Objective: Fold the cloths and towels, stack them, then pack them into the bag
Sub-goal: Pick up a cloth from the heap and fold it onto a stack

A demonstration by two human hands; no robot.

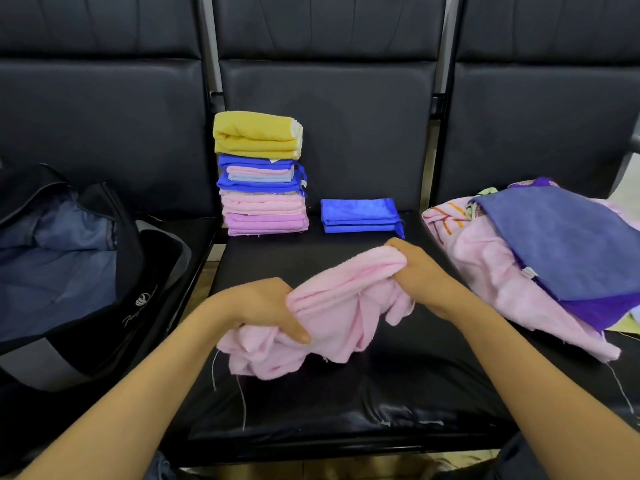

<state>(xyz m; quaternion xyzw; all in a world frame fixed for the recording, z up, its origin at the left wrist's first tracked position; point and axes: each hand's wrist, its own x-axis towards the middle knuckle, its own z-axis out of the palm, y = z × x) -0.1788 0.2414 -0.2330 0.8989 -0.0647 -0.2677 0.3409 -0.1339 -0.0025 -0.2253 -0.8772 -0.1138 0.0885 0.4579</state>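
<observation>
Bare seat (pixel 346 403) between stack (pixel 263 174), pile (pixel 540 258)

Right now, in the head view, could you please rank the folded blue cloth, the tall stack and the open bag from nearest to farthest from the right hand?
From the right hand, which grips the pink towel:
1. Folded blue cloth, just behind it on the middle seat.
2. Tall stack, further back and to the left.
3. Open bag, on the far left seat.

Even soft light, seat (pixel 381 403) glare, wide-angle edge distortion.
</observation>
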